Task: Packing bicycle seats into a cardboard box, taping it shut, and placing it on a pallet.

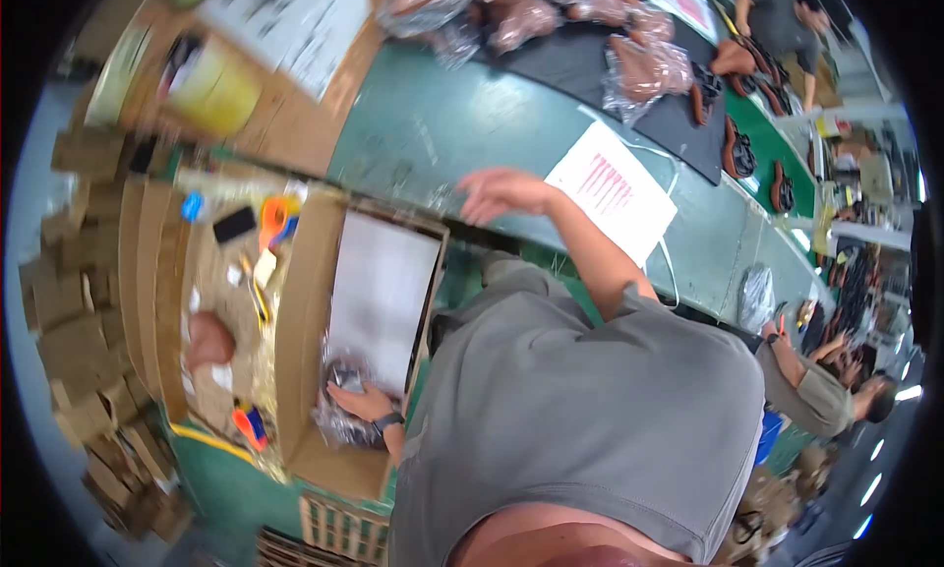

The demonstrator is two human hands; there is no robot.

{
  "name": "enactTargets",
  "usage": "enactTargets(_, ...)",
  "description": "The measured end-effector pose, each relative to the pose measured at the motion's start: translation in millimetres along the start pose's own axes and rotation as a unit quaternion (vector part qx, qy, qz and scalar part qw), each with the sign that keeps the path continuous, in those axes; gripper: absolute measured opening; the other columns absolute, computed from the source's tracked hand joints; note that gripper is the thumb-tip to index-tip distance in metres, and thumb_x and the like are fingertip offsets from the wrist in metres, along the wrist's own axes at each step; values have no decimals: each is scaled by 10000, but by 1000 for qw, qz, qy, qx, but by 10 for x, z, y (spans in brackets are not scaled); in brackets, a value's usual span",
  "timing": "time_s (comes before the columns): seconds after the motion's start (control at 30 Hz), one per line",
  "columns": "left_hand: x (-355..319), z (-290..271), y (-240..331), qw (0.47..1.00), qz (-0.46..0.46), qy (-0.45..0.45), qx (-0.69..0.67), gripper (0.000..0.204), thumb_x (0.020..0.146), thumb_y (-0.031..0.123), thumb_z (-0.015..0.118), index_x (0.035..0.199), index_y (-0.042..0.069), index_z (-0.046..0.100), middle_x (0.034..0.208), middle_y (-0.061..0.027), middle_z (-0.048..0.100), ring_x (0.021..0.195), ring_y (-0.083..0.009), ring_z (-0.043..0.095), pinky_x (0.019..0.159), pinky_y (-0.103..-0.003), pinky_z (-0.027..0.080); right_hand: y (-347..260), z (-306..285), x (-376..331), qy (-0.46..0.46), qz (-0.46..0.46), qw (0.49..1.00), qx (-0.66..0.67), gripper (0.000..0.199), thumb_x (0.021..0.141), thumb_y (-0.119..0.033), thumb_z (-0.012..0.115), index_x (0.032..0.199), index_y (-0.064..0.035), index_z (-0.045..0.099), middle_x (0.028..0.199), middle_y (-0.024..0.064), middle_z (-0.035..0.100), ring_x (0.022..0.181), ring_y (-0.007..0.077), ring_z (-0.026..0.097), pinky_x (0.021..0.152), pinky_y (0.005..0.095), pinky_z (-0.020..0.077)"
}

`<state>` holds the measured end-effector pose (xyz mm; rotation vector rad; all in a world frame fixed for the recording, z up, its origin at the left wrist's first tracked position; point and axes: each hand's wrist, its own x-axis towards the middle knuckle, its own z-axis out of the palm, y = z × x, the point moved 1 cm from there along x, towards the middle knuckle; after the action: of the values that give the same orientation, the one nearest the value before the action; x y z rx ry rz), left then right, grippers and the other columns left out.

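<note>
At lower left, my left hand (364,402), with a dark band on its wrist, reaches into an open cardboard box (339,461). Its fingers are closed on a clear plastic-wrapped bundle (344,431) at the near end of that box; what is inside the wrapping is hard to make out. A white sheet (383,292) lines the rest of the box. My right hand (501,193) hangs over the edge of the green workbench (433,115), fingers stretched out and slightly blurred, with nothing in them. Beside its forearm lies a white sheet with red marks (615,188).
Plastic-bagged brown shoes (644,70) lie along the bench's far side. Left of my box, another carton (147,301) holds tape dispensers (275,223), a dark phone-like slab (234,225) and a brown piece (208,339). Stacked cartons (69,301) stand far left. Co-workers (811,380) are at right.
</note>
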<state>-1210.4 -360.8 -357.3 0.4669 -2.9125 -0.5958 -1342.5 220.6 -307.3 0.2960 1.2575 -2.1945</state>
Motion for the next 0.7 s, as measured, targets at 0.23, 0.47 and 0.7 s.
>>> enactTargets(0.23,-68,449,3487,950,256,-167,-71,800,945,59,723,1652,-60,367,1678,-300,425,1545,-487,402,1271,-540,355,-488,-5059,-1972,898,-20,431,-90,1125,735,-592,942,1463,136,490,1383,328,687,1277,463,690,1085,477,545)
enactTargets(0.47,-381,1676,5878,861,424,-266,-88,756,929,90,734,1615,-41,445,1639,-299,480,1515,-501,446,1264,-569,354,-619,-5338,-1309,822,-232,508,-111,997,833,-404,924,1425,169,362,1357,416,593,1265,530,635,1122,507,493)
enactTargets(0.7,-585,3041,7203,729,563,-355,160,967,815,227,866,1669,116,425,1772,-276,266,1648,-456,246,1316,-685,190,-299,-4663,-1849,428,-78,875,-212,621,899,-269,876,1394,34,655,1323,231,719,1267,359,683,1097,461,516)
